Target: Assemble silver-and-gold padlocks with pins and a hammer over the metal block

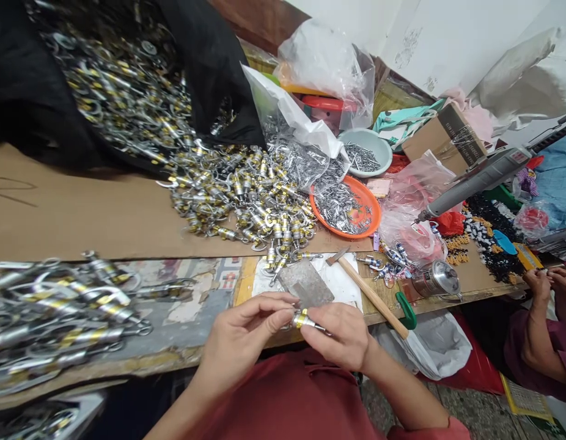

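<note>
Left hand (239,342) and right hand (345,336) both pinch one small clasp (304,319) at the fingertips, just above the near edge of the surface (244,278). Judged light, rigid, smooth metal, likely slippery. Best gripped at its gold-banded barrel. A hammer (370,293) lies nearby.

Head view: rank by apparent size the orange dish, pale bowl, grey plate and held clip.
1. orange dish
2. pale bowl and grey plate, about alike; the bowl lies farther off
3. clip
</note>
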Tool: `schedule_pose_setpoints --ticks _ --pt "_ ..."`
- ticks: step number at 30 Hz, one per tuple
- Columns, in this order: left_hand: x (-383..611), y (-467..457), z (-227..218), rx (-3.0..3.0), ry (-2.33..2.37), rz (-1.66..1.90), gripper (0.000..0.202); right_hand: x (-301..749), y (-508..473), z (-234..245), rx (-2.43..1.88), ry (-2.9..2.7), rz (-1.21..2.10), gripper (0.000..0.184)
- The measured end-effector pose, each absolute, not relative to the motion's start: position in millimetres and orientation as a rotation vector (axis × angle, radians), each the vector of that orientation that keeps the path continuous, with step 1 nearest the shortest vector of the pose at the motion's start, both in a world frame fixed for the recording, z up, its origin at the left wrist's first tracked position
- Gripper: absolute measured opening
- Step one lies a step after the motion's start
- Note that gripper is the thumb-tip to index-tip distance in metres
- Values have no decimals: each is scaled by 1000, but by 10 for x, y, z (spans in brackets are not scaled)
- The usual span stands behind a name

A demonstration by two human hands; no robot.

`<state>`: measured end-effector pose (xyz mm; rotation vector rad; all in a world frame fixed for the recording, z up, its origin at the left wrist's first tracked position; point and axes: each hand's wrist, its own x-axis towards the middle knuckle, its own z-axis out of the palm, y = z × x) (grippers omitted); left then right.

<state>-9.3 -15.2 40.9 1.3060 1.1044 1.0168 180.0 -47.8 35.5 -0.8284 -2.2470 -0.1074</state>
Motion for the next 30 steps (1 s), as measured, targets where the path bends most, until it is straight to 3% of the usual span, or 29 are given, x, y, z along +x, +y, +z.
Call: schedule_pose_setpoints --ticks 7,14,22,30 --pt "-95 -144 422 1474 1072 1019 15 1748 -463 329 -878 -2158 -80 23" --pt "-113 -126 406 1422 999 945 13 1662 -479 284 -953 -1992 177 18" --pt "-97 -124 456 1331 910 902 13 1674 -540 315 -974 -2059 131 21" --pt "-136 -139 454 1300 916 851 14 1626 -558 316 -980 -2002 224 13"
